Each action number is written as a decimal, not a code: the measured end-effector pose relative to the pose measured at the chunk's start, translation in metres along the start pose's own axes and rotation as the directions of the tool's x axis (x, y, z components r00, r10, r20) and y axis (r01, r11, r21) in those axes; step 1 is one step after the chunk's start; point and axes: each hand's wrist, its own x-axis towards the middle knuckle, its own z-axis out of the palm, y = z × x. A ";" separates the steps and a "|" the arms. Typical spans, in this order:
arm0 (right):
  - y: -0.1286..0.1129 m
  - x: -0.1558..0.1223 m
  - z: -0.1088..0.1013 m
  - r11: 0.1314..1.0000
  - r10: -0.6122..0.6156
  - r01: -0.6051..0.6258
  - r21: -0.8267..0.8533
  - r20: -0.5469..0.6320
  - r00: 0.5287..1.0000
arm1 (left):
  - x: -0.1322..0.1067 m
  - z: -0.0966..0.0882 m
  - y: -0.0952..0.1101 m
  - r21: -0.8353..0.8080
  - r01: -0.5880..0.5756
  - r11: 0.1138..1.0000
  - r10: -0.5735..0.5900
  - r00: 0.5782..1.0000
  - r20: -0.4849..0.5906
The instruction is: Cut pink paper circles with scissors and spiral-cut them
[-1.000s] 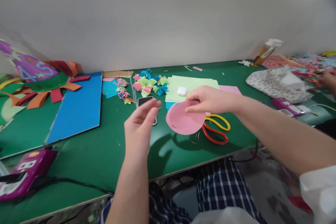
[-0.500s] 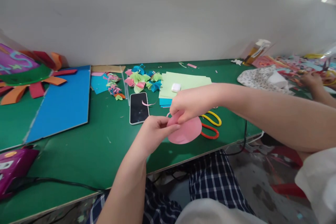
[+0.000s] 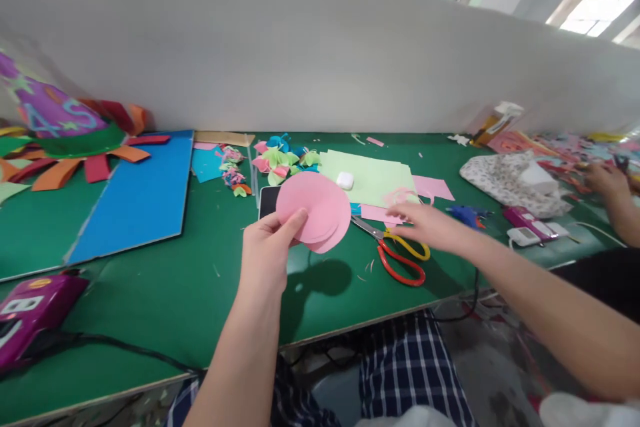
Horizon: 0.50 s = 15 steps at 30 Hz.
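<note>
My left hand [image 3: 270, 240] pinches a few overlapping pink paper circles [image 3: 313, 207] between thumb and fingers, held up above the table. The circles are fanned slightly, and they partly cover a phone [image 3: 269, 201]. My right hand [image 3: 423, 225] is apart from them, with fingers spread and nothing visible in its grasp. Under and beside it lie scissors [image 3: 400, 261] with one red and one yellow handle loop. Curled pink paper scraps [image 3: 403, 195] and a pink sheet [image 3: 434, 187] are just beyond its fingers.
Light green sheets [image 3: 367, 170] carry a small white case [image 3: 345, 180]. Folded paper flowers [image 3: 280, 159], a blue board [image 3: 137, 203] and a purple cone hat [image 3: 60, 103] stand left. A blue glue gun [image 3: 469, 216] lies right, near a co-worker's hand [image 3: 603, 180].
My right hand has let go of the pink paper and moved right, over the scissors. My left hand has raised and turned the circles, which now show fanned. The view has shifted slightly.
</note>
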 end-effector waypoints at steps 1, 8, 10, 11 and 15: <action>0.011 -0.005 0.015 0.999 0.017 -0.015 -0.038 0.045 0.999 | 0.000 0.001 0.000 -0.061 -0.019 0.998 0.017 0.999 -0.044; 0.023 -0.026 0.057 0.994 0.086 -0.081 -0.077 0.069 0.994 | -0.008 0.007 0.001 -0.209 -0.171 0.963 0.124 0.968 -0.220; 0.021 -0.028 0.057 0.994 0.078 -0.072 -0.084 0.070 0.994 | -0.009 0.007 0.002 -0.218 -0.205 0.954 0.145 0.954 -0.263; 0.020 -0.028 0.057 0.993 0.074 -0.067 -0.094 0.071 0.995 | -0.010 0.007 0.003 -0.220 -0.227 0.949 0.160 0.946 -0.283; 0.013 -0.026 0.064 0.977 0.186 -0.172 -0.129 0.098 0.978 | -0.013 0.010 0.004 -0.229 -0.298 0.927 0.212 0.918 -0.336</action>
